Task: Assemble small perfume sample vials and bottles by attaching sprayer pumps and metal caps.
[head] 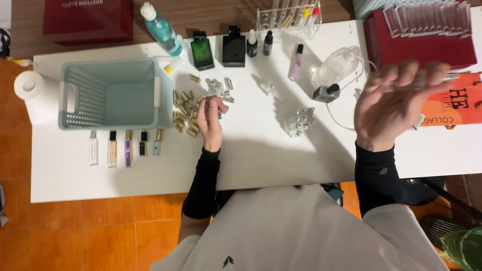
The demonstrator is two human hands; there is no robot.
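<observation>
Left of centre, our left hand point(211, 120) curls its fingers over the scattered small gold and silver metal caps point(187, 114), seemingly pinching one. Our right hand point(394, 103), blurred at right, is open-palmed around a slim clear glass vial point(436, 76); the grip looks loose, so the vial could slip.

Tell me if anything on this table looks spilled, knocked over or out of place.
Nothing looks spilled or broken. The gold caps lie in a loose heap by the left hand. The right hand is blurred.
</observation>
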